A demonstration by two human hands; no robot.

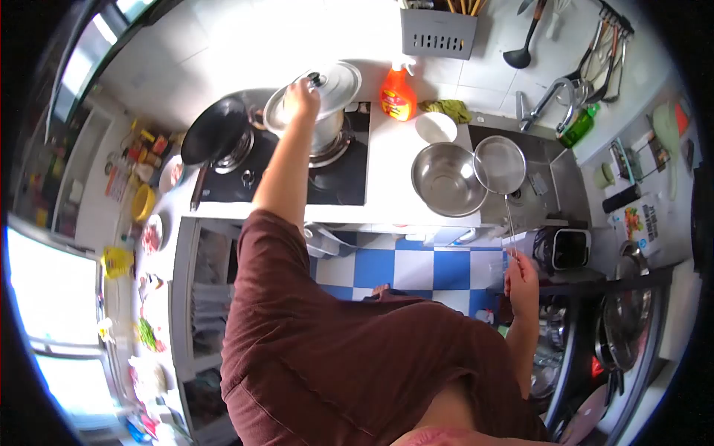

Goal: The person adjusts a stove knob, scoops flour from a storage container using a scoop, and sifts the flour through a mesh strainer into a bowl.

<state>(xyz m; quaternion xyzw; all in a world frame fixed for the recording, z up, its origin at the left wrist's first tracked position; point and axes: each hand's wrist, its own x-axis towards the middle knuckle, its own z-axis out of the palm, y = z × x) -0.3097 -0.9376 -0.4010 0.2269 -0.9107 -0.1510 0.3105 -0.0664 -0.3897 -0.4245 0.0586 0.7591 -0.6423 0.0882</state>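
My left hand [301, 98] is closed on the dark knob of a metal pot lid [342, 82]. The lid is over a metal pot [327, 134] on the right burner; whether it touches the rim I cannot tell. Down on the right, my right hand [522, 273] grips the long thin handle of a round mesh strainer [500, 165]. The strainer's bowl hangs between a large stainless steel bowl [448, 180] and the sink, overlapping the bowl's right edge.
A black wok [216, 132] sits on the left burner of the black stove [338, 183]. Behind the counter's front edge stand an orange spray bottle [399, 95], a white bowl [436, 128] and a green cloth [446, 111]. The sink [565, 182] has a curved faucet [547, 104].
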